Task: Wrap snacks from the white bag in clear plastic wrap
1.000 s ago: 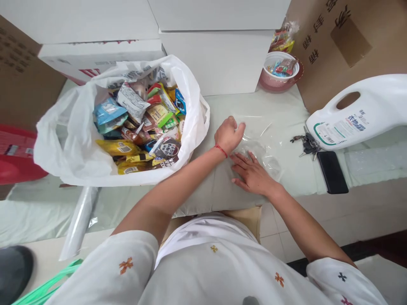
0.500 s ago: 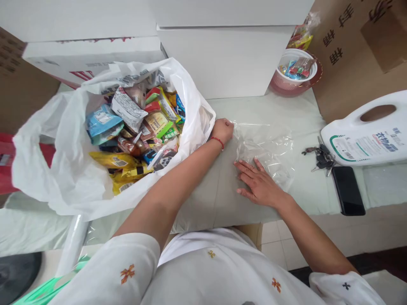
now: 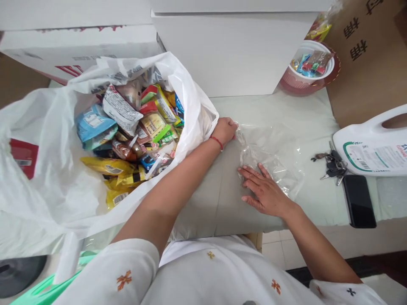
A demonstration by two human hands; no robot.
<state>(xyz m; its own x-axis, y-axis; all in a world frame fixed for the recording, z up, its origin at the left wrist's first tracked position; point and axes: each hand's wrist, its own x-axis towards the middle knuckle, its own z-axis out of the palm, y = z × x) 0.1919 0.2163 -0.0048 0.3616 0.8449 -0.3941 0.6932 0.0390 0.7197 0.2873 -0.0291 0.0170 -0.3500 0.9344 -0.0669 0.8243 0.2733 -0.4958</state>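
Head view's the only feed I've got on this one, so going off that: the bit I'd watch is how the clear plastic film (image 3: 271, 154) sits between the two hands. It lies flat-ish and crumpled on the cloth-covered table (image 3: 206, 203), back from the near edge and a little short of the white box (image 3: 229, 51) along the far side. From the left hand (image 3: 226, 130), the film spreads off to the right and toward the near edge; its longest stretch looks to me like that same diagonal, though the creases make it hard to be sure. Left hand is curled closed, looks like a pinch on the film's far-left corner, but I can't make out the fingertips properly. Right hand (image 3: 265, 190) is wide, palm down, fingers spread on the film's near-left part, so most of the sheet sits beyond it, toward the far side and right. Both hands are touching it, so neither's really nearer. Left forearm crosses the near rim of the white plastic bag (image 3: 193, 114) full of snack packets (image 3: 152, 127). Over toward the table's right end I've got keys (image 3: 333, 163) and a phone (image 3: 359, 201), well apart from the film.
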